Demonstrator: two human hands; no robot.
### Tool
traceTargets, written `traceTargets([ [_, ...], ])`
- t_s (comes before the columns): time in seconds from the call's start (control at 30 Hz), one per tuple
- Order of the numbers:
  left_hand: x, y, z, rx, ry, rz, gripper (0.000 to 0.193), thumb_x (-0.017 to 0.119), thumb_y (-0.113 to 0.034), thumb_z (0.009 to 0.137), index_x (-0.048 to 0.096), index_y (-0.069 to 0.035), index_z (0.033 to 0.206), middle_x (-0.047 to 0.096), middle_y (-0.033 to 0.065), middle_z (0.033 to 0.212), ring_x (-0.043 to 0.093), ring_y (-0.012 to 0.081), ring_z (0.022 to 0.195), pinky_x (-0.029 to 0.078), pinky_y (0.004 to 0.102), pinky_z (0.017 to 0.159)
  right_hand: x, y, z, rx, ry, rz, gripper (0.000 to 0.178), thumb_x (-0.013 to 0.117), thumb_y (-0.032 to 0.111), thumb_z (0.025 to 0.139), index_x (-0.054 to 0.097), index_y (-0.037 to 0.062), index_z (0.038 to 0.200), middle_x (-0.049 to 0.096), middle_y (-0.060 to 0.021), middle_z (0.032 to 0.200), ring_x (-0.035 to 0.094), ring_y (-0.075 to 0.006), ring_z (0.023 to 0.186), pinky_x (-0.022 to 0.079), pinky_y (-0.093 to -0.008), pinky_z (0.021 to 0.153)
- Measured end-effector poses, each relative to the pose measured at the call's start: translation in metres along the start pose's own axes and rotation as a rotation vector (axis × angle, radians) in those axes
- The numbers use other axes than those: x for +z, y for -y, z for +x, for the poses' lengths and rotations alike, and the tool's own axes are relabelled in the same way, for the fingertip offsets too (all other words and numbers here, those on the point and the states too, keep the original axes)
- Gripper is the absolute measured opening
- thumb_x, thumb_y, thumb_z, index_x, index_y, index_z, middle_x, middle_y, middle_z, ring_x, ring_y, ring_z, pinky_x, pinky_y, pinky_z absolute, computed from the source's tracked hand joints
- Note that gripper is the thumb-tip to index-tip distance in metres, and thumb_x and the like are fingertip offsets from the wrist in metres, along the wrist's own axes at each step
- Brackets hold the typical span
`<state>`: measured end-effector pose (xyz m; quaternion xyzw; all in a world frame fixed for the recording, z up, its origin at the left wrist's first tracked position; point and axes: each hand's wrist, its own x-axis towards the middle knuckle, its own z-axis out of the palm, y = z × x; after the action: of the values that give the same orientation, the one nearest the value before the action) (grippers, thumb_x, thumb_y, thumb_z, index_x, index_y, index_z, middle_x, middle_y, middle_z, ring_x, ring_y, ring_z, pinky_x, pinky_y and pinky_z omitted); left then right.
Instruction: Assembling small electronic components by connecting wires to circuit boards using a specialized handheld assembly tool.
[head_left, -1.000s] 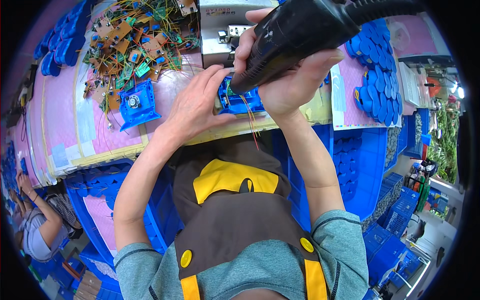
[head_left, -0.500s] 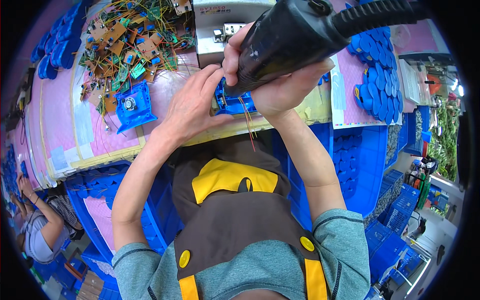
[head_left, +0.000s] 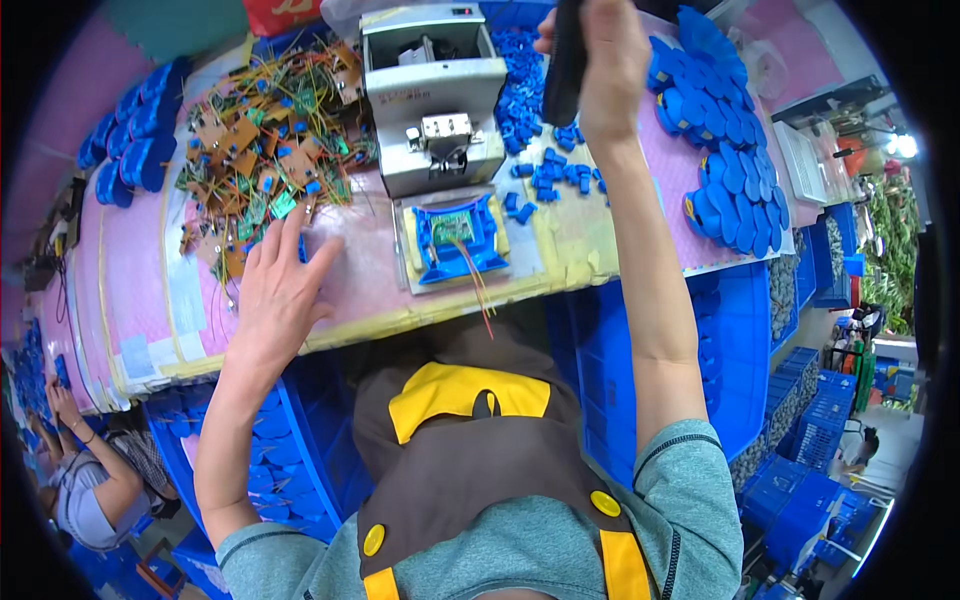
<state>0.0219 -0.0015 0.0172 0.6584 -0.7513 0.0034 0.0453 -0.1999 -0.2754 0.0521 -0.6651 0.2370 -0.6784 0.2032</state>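
Note:
Near the top edge, my right hand (head_left: pixel 614 85) is wrapped around a black power screwdriver (head_left: pixel 566 75), held up over the right part of the bench. My left hand (head_left: pixel 275 300) reaches over the bench with its fingers spread, beside the heap of circuit boards (head_left: pixel 250 150). A bit of blue plastic shows between its fingers; the rest is covered, and I cannot tell whether they touch it. Between my hands, a blue plastic housing (head_left: pixel 486 250) sits in a fixture (head_left: pixel 412 285). Inside it lies a green circuit board (head_left: pixel 452 227), its red and yellow wires hanging over the bench edge.
A grey screw feeder (head_left: pixel 435 95) stands behind the fixture. Small blue parts (head_left: pixel 550 175) lie to its right. Stacked blue plastic pieces (head_left: pixel 735 190) are at the far right, more (head_left: pixel 140 130) at the far left. Blue bins (head_left: pixel 680 370) stand below the bench edge. Another person works at left.
My right hand has lifted the screwdriver off the housing, up and to the right. My left hand has left that housing and moved left, over where another blue housing lay. The view has shifted.

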Motion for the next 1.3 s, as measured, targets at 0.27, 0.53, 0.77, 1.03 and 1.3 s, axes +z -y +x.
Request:
traceTargets([
  [0.27, -0.013, 0.003, -0.01, -0.169, -0.045, -0.222, 0.054, 0.074, 0.002, 0.063, 0.055, -0.006, 0.113, 0.042, 0.0245, 0.128, 0.048, 0.0417, 0.115, 0.043, 0.0446, 0.097, 0.014, -0.032, -0.01, 0.142, 0.335, -0.242, 0.081, 0.044, 0.076, 0.087, 0.053, 0.0019, 0.118, 0.064, -0.0114, 0.09, 0.062, -0.0211, 0.084, 0.048, -0.0338, 0.079],
  [0.53, -0.001, -0.04, 0.026, -0.057, -0.36, -0.857, 0.053, 0.079, -0.002, 0.065, 0.059, -0.013, 0.113, 0.033, 0.0171, 0.132, 0.045, 0.0356, 0.121, 0.043, 0.0417, 0.099, 0.018, -0.024, -0.017, 0.287, 0.395, -0.195, 0.065, 0.059, 0.047, 0.094, 0.047, -0.0019, 0.134, 0.065, -0.0212, 0.111, 0.063, -0.0311, 0.103, 0.047, -0.0356, 0.09],
  [0.77, 0.061, -0.045, 0.044, 0.13, -0.246, -0.661, 0.055, 0.085, -0.011, 0.062, 0.056, -0.011, 0.109, 0.039, 0.0205, 0.136, 0.041, 0.0413, 0.126, 0.035, 0.0499, 0.105, -0.084, -0.024, -0.039, 0.115, 0.476, -0.507, 0.048, 0.067, 0.025, 0.088, 0.053, 0.0011, 0.127, 0.056, -0.0189, 0.122, 0.055, -0.033, 0.115, 0.043, -0.0386, 0.099],
  [1.03, 0.063, -0.058, 0.055, 0.229, -0.163, -0.608, 0.08, 0.089, -0.027, 0.059, 0.055, -0.025, 0.132, 0.02, 0.0266, 0.152, 0.029, 0.0479, 0.136, 0.031, 0.0517, 0.11, -0.268, -0.014, -0.054, 0.357, 0.561, -1.46, 0.054, 0.069, 0.03, 0.084, 0.054, 0.0041, 0.129, 0.05, -0.0234, 0.131, 0.05, -0.0416, 0.118, 0.043, -0.0458, 0.099],
  [1.3, 0.064, -0.055, 0.057, 0.244, -0.246, -0.608, 0.066, 0.084, -0.013, 0.062, 0.056, -0.018, 0.12, 0.039, 0.0265, 0.138, 0.041, 0.0466, 0.126, 0.039, 0.0498, 0.104, -0.299, -0.019, -0.07, 0.358, 0.559, -1.493, 0.064, 0.07, 0.025, 0.083, 0.045, 0.0111, 0.14, 0.05, -0.024, 0.132, 0.049, -0.0434, 0.118, 0.042, -0.0478, 0.098],
])
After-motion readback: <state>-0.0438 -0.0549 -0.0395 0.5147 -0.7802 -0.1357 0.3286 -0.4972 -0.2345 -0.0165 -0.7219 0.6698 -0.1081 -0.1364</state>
